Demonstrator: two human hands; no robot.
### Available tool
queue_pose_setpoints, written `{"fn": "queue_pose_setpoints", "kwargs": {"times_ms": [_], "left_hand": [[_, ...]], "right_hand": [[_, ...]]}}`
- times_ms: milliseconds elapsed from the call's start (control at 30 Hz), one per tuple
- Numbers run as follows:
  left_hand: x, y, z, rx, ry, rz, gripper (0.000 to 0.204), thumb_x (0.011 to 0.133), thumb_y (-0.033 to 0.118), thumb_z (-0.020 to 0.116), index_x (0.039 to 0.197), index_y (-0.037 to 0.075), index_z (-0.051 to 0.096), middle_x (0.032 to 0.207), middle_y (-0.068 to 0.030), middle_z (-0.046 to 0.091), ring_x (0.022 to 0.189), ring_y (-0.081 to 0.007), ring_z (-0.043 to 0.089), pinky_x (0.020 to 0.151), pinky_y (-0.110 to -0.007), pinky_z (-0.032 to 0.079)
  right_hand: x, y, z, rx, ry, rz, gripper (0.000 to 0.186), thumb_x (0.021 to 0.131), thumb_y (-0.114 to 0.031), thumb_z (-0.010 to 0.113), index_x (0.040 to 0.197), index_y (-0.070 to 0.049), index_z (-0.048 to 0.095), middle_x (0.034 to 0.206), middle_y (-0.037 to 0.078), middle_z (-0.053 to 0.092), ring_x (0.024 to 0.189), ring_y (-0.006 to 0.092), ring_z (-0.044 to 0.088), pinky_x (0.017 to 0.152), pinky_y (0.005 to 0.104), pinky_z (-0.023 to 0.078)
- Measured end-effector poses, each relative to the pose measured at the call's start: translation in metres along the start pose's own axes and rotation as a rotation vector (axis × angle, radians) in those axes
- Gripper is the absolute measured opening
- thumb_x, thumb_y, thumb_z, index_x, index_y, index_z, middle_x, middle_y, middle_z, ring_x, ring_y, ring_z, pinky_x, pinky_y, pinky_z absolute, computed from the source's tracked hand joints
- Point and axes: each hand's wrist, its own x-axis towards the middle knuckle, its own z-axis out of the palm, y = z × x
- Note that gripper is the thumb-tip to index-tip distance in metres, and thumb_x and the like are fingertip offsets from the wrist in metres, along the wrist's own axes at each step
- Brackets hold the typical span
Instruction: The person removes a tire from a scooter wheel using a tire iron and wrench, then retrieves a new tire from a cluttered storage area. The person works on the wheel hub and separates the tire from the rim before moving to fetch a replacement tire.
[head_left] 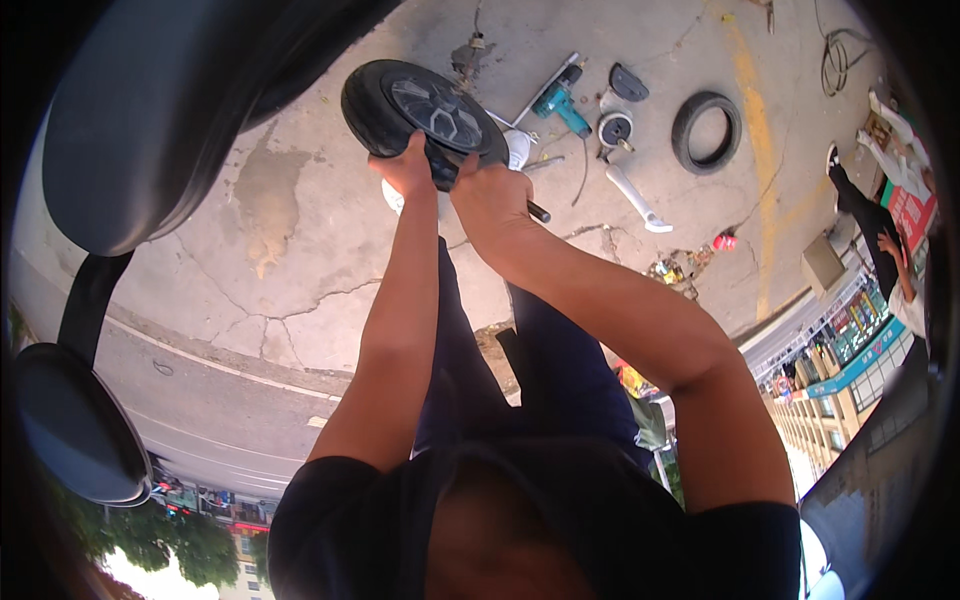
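A scooter-type wheel (437,112) with a black tyre and a grey spoked rim is held tilted in front of me, above the concrete. My left hand (406,168) grips the tyre's near edge, its thumb up over the sidewall. Close beside it, my right hand (490,203) is closed at the near right side of the tyre. From under the right hand sticks the end of a dark rod (539,212); whether the hand grips it I cannot tell. Parts of white shoes (517,148) show beyond the wheel.
Right of the wheel lie a teal power tool (562,103), a round hub-like part (615,128), a white-handled tool (638,200) and a loose tyre (707,133). A dark vehicle body (150,120) overhangs the left. Another person (885,240) is at the far right.
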Motion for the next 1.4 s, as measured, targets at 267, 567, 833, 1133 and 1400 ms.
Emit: {"fn": "queue_pose_setpoints", "kwargs": {"times_ms": [267, 567, 833, 1133, 1400], "left_hand": [[0.019, -0.019, -0.004, -0.125, -0.049, -0.03, 0.08, 0.063, 0.017, 0.081, 0.125, -0.001, 0.033, 0.121, -0.0207, 0.051, 0.106, -0.0296, 0.054, 0.091, -0.04, 0.044], [0.031, -0.024, -0.018, -0.174, -0.098, -0.05, 0.082, 0.064, 0.012, 0.08, 0.128, -0.004, 0.033, 0.122, -0.0173, 0.05, 0.108, -0.0271, 0.051, 0.094, -0.036, 0.042], [0.053, -0.023, -0.022, -0.199, -0.168, -0.068, 0.081, 0.065, 0.01, 0.079, 0.13, -0.002, 0.032, 0.122, -0.017, 0.05, 0.108, -0.0273, 0.051, 0.095, -0.037, 0.041], [0.051, -0.017, -0.031, -0.205, -0.245, -0.023, 0.089, 0.062, 0.01, 0.082, 0.132, -0.002, 0.029, 0.123, -0.0172, 0.048, 0.11, -0.0275, 0.05, 0.094, -0.036, 0.043], [0.074, -0.014, -0.029, -0.208, -0.252, -0.128, 0.084, 0.059, 0.003, 0.077, 0.13, -0.005, 0.031, 0.119, -0.0181, 0.05, 0.105, -0.0289, 0.053, 0.089, -0.037, 0.047]], "right_hand": [[0.064, 0.046, -0.036, -0.014, -0.023, -0.347, 0.016, 0.076, -0.014, 0.063, 0.088, -0.008, 0.072, 0.09, 0.009, 0.07, 0.086, 0.026, 0.068, 0.062, 0.0417, 0.054], [0.147, 0.079, -0.06, -0.184, 0.06, -0.699, 0.015, 0.071, -0.016, 0.065, 0.084, -0.01, 0.07, 0.083, 0.007, 0.069, 0.082, 0.0275, 0.066, 0.067, 0.0402, 0.054], [0.135, 0.072, -0.066, -0.171, 0.152, -0.737, 0.013, 0.069, -0.015, 0.066, 0.078, -0.008, 0.071, 0.077, 0.01, 0.069, 0.078, 0.0255, 0.068, 0.063, 0.0376, 0.054], [0.098, 0.075, -0.02, -0.03, 0.193, -0.646, 0.011, 0.073, -0.011, 0.061, 0.076, -0.007, 0.071, 0.077, 0.011, 0.068, 0.076, 0.0273, 0.068, 0.064, 0.0378, 0.054], [0.146, 0.106, -0.024, -0.006, 0.248, -0.815, 0.011, 0.072, -0.012, 0.063, 0.077, -0.006, 0.07, 0.077, 0.013, 0.067, 0.077, 0.0288, 0.067, 0.066, 0.0405, 0.054]]}}
